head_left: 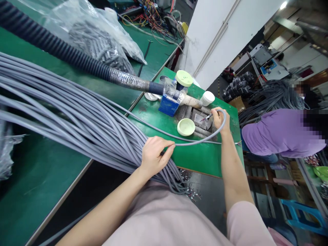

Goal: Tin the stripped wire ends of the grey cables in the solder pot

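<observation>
My left hand [156, 154] pinches a grey cable [197, 142] between thumb and fingers, beside a thick bundle of grey cables [102, 119]. That same cable curves round to my right hand [220, 119], whose fingers are closed on its end. The cable's thin wire ends [205, 118] point down at a small metal pot [201, 120] with a silvery surface. Just left of the pot stands an open pale-green tub [186, 127]. A second cable [159, 129] lies across the green table [205, 160].
A black corrugated hose [84, 59] ends above the pot near a blue box [169, 104]. Behind are a lidded container [183, 78] and a white jar [207, 98]. Plastic bags [97, 37] lie on the far left table. A person in purple [276, 133] sits at right.
</observation>
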